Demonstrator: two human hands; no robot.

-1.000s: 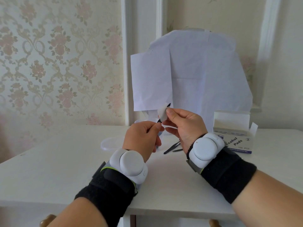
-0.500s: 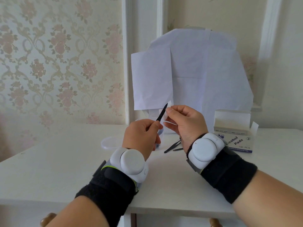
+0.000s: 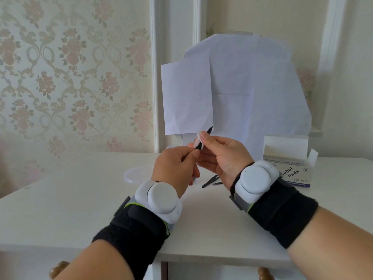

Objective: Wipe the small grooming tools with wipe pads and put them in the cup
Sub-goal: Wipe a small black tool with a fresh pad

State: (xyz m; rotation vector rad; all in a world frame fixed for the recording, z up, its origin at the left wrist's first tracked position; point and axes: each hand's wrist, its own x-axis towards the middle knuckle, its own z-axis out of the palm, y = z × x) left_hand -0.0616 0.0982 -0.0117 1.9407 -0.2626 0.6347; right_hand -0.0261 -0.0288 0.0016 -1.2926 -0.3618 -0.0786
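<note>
My left hand (image 3: 174,168) pinches the lower end of a thin black grooming tool (image 3: 209,130), which points up and to the right. My right hand (image 3: 222,156) pinches a small white wipe pad (image 3: 197,140) folded around the tool's middle; only the black tip shows above the pad. Two more black tools (image 3: 211,181) lie on the white table (image 3: 80,199) between my wrists. The cup is almost wholly hidden behind my hands; only a bit of a pale rim (image 3: 171,147) shows.
A clear round lid (image 3: 137,174) lies flat left of my left hand. An open box of alcohol pads (image 3: 292,170) stands at the right. White paper sheets (image 3: 242,87) are taped up behind the table. The table's front edge runs under my forearms.
My right hand's pad has slid along the tool: down over the shaft a second ago, off near the tip half a second ago, now wrapped round the middle again.
</note>
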